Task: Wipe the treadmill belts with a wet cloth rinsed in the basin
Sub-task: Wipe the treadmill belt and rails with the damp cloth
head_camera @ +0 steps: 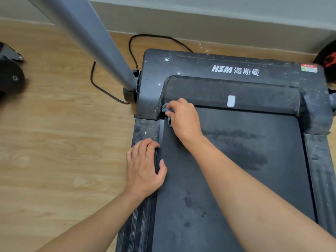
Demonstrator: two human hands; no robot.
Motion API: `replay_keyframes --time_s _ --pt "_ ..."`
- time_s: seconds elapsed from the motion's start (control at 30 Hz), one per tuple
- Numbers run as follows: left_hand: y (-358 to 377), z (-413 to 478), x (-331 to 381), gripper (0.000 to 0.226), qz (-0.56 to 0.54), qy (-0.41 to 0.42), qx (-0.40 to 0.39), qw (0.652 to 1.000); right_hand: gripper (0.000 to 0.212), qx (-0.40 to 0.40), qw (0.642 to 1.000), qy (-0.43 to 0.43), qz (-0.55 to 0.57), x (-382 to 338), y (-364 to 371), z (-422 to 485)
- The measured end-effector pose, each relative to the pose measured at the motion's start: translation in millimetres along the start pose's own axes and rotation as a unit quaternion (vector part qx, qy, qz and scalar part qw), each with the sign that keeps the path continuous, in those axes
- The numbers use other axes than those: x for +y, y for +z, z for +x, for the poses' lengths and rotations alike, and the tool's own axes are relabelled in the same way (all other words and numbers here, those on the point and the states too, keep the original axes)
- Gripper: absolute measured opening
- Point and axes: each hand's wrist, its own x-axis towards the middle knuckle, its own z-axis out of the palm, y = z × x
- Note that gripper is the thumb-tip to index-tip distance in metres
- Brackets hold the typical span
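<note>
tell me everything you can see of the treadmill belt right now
The treadmill belt is a flat, matte black band that lies between two dusty side rails and runs under the motor cover at its far end. Streaky, mottled patches mark its middle, and dark spots that look like drips dot the near part. At its far left corner the right hand holds a crumpled grey-blue cloth against it. The left hand rests on the left rail, thumb on the belt's edge.
</note>
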Motion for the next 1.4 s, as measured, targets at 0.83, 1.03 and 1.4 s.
replay_keyframes --time_s 0.83,1.03,1.4 --pt "-12 -1 -7 0.055 -0.113 -0.008 -0.008 0.993 0.025 -0.065 0.996 -0.037 -0.056 -6 15 -133" --pt "-4 -2 -9 0.046 -0.094 0.003 0.011 0.996 0.026 -0.207 0.974 -0.080 -0.048 -7 4 -215" --pt "-2 -1 -10 0.043 -0.061 0.018 0.002 0.998 0.023 0.025 0.994 0.054 -0.093 34 -34 -13"
